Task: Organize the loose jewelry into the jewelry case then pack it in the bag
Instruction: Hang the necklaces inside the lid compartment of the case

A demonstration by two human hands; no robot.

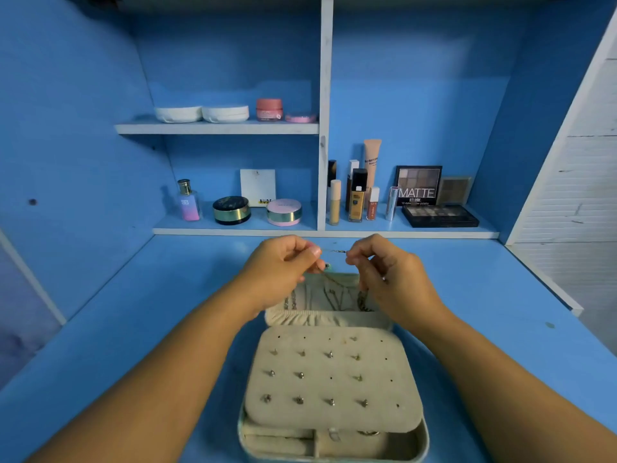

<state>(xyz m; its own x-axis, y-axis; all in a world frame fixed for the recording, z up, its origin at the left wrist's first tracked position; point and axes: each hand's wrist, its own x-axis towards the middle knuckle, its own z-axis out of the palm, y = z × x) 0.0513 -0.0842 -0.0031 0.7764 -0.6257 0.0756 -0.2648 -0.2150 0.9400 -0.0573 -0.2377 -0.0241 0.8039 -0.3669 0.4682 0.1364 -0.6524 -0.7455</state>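
The left hand point(283, 265) and the right hand point(390, 275) are raised close to each other, with only a small gap between them. Each hand has its fingers curled and pinches one end of a thin chain point(335, 251) between thumb and forefinger. The chain runs across the gap, almost level. Its clasp is too small to see, so I cannot tell if it is closed.

Directly under both hands stands the open lid point(347, 279) of the jewelry case point(241, 439), which lies on the blue table point(133, 329). Several necklaces point(290, 300) hang inside the lid, just below the fingers and above a gathered pocket point(320, 318). Nearer to the person than the hands, between the two forearms, a beige earring panel point(334, 416) covers the bottom part of the case. Stud earrings point(299, 400) sit in many of its holes. Past the near edge of the panel, a ring point(369, 432) lies in a compartment.

Beyond the hands, a shelf point(434, 234) carries cosmetics, among them an eyeshadow palette point(419, 185) beyond the right hand, further to the right.
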